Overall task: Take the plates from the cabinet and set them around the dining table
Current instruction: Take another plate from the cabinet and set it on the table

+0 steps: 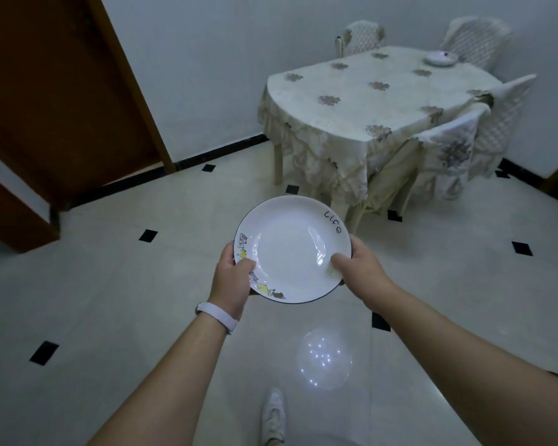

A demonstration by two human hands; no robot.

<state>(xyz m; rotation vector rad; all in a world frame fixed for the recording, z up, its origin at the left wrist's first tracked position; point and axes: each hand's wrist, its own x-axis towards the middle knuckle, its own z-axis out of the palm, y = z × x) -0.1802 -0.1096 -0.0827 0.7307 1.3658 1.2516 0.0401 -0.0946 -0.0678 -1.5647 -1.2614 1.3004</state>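
Note:
I hold a white plate (289, 243) with a dark rim, the word "Life" and small cartoon figures, level above the floor in front of me. My left hand (234, 280) grips its left edge with the thumb on the rim. My right hand (356, 268) grips its right edge the same way. Ahead to the right stands the dining table (368, 101) under a cream floral cloth. One white plate (439, 57) lies on its far side.
Covered chairs stand around the table: two at the far side (361, 38), (475, 38), two at the right (450, 156), (504, 104). A brown wooden door (55, 101) stands at the left. The tiled floor (126, 300) lies between me and the table.

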